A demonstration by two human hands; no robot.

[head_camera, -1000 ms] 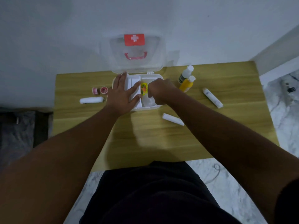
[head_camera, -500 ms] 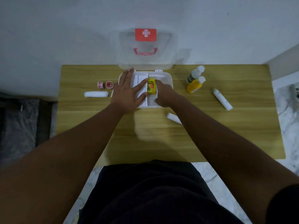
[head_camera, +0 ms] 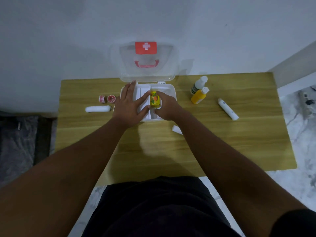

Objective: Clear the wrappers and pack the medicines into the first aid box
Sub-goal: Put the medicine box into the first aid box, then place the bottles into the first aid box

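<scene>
The white first aid box stands open at the table's far edge, its clear lid with a red cross leaning on the wall. My left hand lies flat with fingers spread over the box's left compartments. My right hand is curled around a small yellow packet inside the middle of the box. Loose on the table lie a white roll, two small pink-capped jars, a white bottle, a yellow bottle and two white tubes.
The wooden table stands against a white wall. Marble floor shows to the right and below the table's near edge. A dark mat lies on the floor at the left. My dark clothing fills the bottom of the view.
The camera view has shifted, so the box sits lower in the frame. My right hand has pushed the yellow packet deeper into the box. My left hand stays flat on the box.
</scene>
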